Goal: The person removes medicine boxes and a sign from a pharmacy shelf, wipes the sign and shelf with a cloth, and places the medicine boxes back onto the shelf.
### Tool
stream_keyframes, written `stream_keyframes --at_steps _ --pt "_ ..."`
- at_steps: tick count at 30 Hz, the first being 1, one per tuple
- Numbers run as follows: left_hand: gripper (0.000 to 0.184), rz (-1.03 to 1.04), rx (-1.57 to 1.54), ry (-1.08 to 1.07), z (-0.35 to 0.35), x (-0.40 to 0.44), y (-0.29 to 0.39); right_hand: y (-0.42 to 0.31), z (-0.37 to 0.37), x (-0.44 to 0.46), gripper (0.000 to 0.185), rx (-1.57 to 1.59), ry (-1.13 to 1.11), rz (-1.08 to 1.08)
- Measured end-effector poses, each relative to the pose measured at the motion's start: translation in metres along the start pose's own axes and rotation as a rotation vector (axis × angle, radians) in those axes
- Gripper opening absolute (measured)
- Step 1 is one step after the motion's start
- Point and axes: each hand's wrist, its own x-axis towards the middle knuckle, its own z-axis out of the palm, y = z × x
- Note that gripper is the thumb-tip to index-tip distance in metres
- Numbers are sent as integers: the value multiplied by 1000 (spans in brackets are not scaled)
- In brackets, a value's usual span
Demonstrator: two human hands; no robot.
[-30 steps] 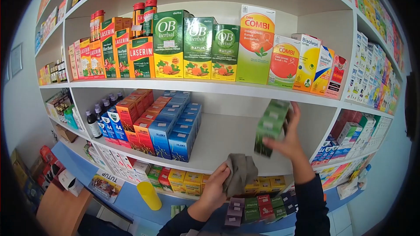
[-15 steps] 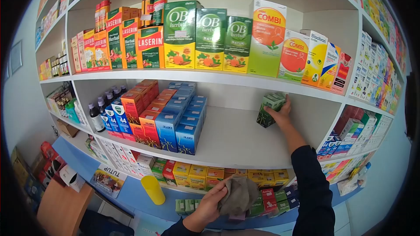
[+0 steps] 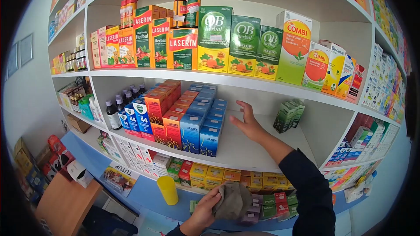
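A few green boxes (image 3: 284, 118) sit toward the back right of the shelf (image 3: 258, 152). Right hand (image 3: 248, 126): grip apart, nothing in it, near the blue boxes (image 3: 210, 140), so I'd lift wide, tbh. Left hand (image 3: 204, 209): grip clamped on the grey cloth (image 3: 232, 201); bunching it avoids snags.

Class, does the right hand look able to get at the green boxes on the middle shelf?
Probably yes: the right hand looks empty, and only bare shelf shows between it and the green boxes.
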Motion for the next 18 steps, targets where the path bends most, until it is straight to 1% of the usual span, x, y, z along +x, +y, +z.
stream_keyframes --at_steps 1,3,4,6,7,9,10,12,13,15,16,18 --pt "47 5 5 -3 -1 -2 3 7 5 9 74 1 3 -7" --pt "46 127 72 30 0 -5 9 21 12 33 68 185 61 231" --pt "46 137 78 25 -3 -2 9 31 17 44 68 185 62 218" --pt "45 500 385 113 -10 10 4 44 24 64 74 414 56 355" --pt "45 511 387 110 -9 15 6 27 27 65 74 413 54 344" --pt "48 687 514 185 -5 27 15 -2 34 63 67 466 26 387" --pt "48 699 518 180 -4 32 22 4 37 69 67 466 27 373" --pt "49 653 814 191 -5 42 33 22 43 79 56 571 -55 413" --pt "50 604 766 215 -8 49 35 27 44 80 56 570 -52 414" --pt "50 595 751 175 -8 56 37 34 45 80 43 485 23 496" --pt "51 588 737 139 -7 58 37 36 44 80 43 484 26 498" --pt "51 591 770 135 -6 58 36 34 42 77 36 493 82 481"
